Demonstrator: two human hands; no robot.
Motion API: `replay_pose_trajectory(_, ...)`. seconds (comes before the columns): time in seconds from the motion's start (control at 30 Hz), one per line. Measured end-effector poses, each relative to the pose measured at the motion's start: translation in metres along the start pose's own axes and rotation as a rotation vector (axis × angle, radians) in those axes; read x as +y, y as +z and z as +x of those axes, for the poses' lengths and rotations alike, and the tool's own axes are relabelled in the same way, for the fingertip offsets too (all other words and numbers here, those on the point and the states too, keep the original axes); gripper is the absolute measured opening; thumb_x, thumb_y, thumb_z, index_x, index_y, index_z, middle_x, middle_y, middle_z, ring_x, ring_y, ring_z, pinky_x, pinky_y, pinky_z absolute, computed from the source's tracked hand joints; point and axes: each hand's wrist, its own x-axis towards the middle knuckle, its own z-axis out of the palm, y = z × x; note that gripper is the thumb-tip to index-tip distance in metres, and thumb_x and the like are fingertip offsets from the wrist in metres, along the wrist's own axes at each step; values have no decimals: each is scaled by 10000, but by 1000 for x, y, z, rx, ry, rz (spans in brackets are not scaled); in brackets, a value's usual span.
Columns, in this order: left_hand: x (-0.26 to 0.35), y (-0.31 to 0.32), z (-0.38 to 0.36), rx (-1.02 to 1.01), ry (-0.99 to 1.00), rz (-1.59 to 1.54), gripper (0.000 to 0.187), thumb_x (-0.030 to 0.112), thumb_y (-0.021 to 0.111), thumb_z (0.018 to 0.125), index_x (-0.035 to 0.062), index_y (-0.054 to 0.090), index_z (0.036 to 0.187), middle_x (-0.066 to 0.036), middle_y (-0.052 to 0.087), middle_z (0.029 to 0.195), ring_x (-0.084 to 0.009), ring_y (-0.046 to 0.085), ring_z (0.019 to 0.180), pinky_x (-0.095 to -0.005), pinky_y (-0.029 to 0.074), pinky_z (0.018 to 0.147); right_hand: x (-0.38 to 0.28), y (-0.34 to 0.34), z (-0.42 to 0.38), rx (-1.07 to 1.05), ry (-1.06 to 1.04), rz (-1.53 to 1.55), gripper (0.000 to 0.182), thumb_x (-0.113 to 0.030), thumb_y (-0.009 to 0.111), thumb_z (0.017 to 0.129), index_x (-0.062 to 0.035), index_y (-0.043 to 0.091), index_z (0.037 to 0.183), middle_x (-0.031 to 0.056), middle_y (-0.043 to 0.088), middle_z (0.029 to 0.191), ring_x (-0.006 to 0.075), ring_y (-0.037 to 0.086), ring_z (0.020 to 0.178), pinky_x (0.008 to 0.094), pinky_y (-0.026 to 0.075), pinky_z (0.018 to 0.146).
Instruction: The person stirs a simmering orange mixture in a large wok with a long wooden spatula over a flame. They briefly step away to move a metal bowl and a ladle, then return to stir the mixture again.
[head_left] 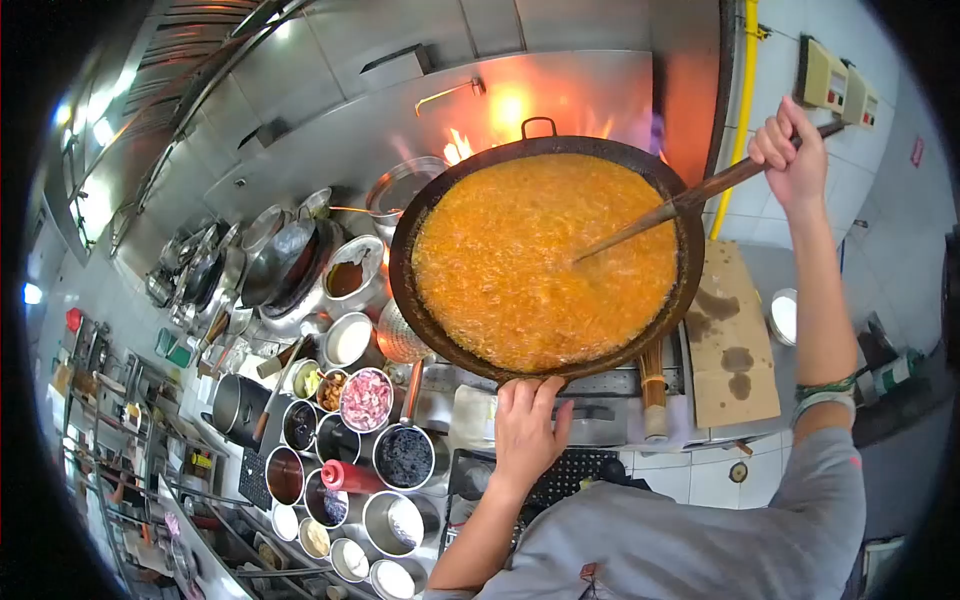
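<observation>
Right hand gripped long brown wooden stick, slanting inward over right edge of wide black iron wok; left hand touched near edge, grip unclear.

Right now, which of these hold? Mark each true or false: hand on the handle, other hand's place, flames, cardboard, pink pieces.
1. The right hand grips a long handle that slants down into the wok. True.
2. The left hand is dipped in the orange liquid. False: it is at the wok's near edge, outside the liquid.
3. Flames show beyond the far side of the wok. True.
4. The stained cardboard lies to the left of the wok. False: it lies to the right.
5. The pink pieces are in a round container left of the wok. True.
</observation>
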Motion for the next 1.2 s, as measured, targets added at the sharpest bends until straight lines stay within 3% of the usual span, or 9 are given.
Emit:
replay_pose_trajectory(0.23, 0, 11, 10, -24, -26, 44, 367, 115, 744, 769, 71, 581, 1095, -122, 557, 961, -341, 507, 936, -438, 424, 826, 81, -6, -26, 13, -82, 248, 364, -272, 444, 1021, -138, 392, 687, -33, 281, 496, 107, 280, 454, 299, 315, 543)
replay_pose_trajectory(0.4, 4, 10, 13, -54, -54, 76, 358, 118, 740, 773, 76, 584, 1093, -121, 550, 960, -340, 504, 936, -443, 419, 831, 127, 44, -46, -60, -281, 233, 337, -248, 441, 1030, -119, 407, 721, -24, 291, 509, 113, 281, 454, 315, 303, 474)
replay_pose_trajectory(0.47, 4, 9, 12, -56, -43, 87, 352, 126, 736, 778, 78, 587, 1093, -123, 550, 964, -339, 503, 938, -444, 416, 835, 153, 86, -62, 44, -388, 173, 321, -196, 436, 1041, -85, 404, 741, -13, 304, 523, 112, 314, 457, 312, 337, 469)
replay_pose_trajectory(0.57, 5, 8, 11, -55, -54, 112, 350, 141, 732, 779, 79, 592, 1093, -121, 553, 966, -335, 503, 939, -445, 412, 842, 165, 111, -43, 42, -436, 51, 337, -205, 478, 1030, -83, 400, 725, -3, 393, 540, 106, 372, 458, 293, 358, 453)
replay_pose_trajectory(0.63, 4, 7, 9, -51, -32, 113, 349, 144, 728, 778, 79, 592, 1093, -118, 554, 967, -334, 504, 944, -447, 410, 847, 155, 120, -1, 185, -406, 102, 339, -215, 504, 1016, -87, 415, 715, 1, 415, 549, 107, 382, 455, 284, 367, 452)
replay_pose_trajectory(0.7, -1, 7, 9, -44, -11, 110, 348, 145, 726, 776, 80, 594, 1092, -115, 556, 969, -333, 505, 949, -447, 411, 851, 129, 122, 45, 354, -482, -49, 377, -272, 530, 1005, -102, 414, 689, -6, 331, 532, 131, 323, 440, 320, 345, 476)
replay_pose_trajectory(0.77, -3, 8, 7, -33, -13, 85, 349, 143, 727, 773, 82, 597, 1091, -113, 557, 970, -333, 507, 955, -445, 415, 854, 85, 124, 83, 579, -423, -61, 369, -343, 614, 939, -95, 512, 686, 0, 441, 520, 133, 433, 410, 289, 334, 396)
replay_pose_trajectory(1.0, -2, 0, 7, -33, 1, 63, 372, 150, 708, 782, 79, 589, 1127, -125, 563, 1005, -336, 523, 975, -432, 450, 860, -1, 105, 157, 693, -616, -333, 344, -352, 644, 927, -86, 556, 728, 3, 494, 557, 127, 432, 407, 293, 330, 391)
replay_pose_trajectory(1.2, -5, 1, 6, -29, 6, 6, 369, 156, 708, 787, 77, 593, 1129, -126, 566, 1014, -338, 523, 980, -433, 451, 860, -22, 69, 161, 647, -530, -425, 355, -387, 662, 913, -81, 580, 753, -11, 496, 568, 125, 440, 425, 292, 320, 401)
